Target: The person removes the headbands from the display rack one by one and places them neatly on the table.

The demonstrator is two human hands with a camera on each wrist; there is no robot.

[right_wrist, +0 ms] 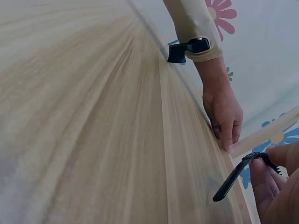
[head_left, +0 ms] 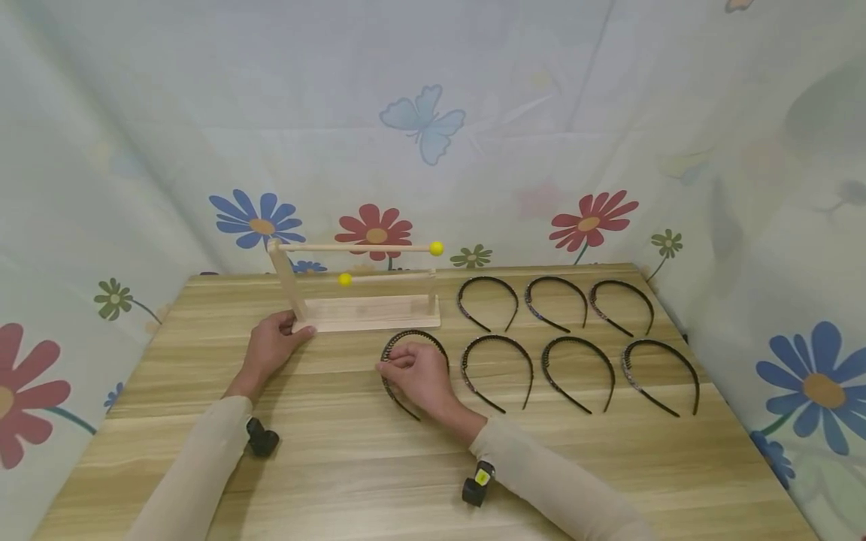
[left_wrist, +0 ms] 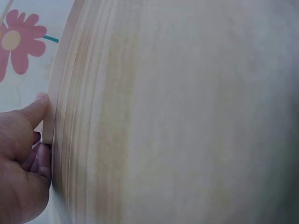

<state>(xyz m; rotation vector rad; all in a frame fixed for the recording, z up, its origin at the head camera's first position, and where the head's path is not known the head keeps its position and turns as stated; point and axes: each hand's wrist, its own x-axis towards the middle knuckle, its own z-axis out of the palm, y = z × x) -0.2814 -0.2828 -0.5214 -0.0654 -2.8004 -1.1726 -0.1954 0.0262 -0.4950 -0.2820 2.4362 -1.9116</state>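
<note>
A wooden stand [head_left: 368, 315] with two horizontal rods, each tipped by a yellow ball, is at the table's back left. My left hand [head_left: 274, 346] grips the left end of its base, the thumb along the front edge beside the upright. In the left wrist view, the thumb and curled fingers of this hand [left_wrist: 23, 154] meet the wood's edge. My right hand [head_left: 422, 379] pinches a black toothed headband [head_left: 387, 352] by its left side, in front of the stand. The right wrist view shows the headband [right_wrist: 229, 182] between thumb and fingers.
Several more black headbands [head_left: 532, 368], some with glittery decoration, lie in two rows on the right of the wood-grain table [head_left: 338, 481]. A flower-printed cloth [head_left: 514, 165] hangs behind and beside the table.
</note>
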